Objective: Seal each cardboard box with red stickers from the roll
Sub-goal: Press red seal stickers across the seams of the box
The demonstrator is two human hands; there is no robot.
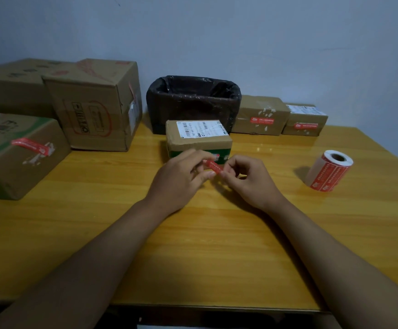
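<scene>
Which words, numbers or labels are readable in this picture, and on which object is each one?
None can be read with certainty.
Shipping label on the small box: barcodes and digits, too blurred.
Red sticker held by both hands: white print, too small.
Sticker roll: white print, too small.
Large box: red and black printed marks, unreadable.

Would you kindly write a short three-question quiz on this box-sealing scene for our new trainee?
1. True or false: both hands pinch one red sticker.
2. Which side of the yellow wooden table holds the white-cored roll of red stickers: A left, B right?
3. What stands directly behind the small cardboard box with the white shipping label?

Key
1. True: left hand and right hand each pinch an end.
2. B.
3. The bin lined with a black plastic bag.
</scene>
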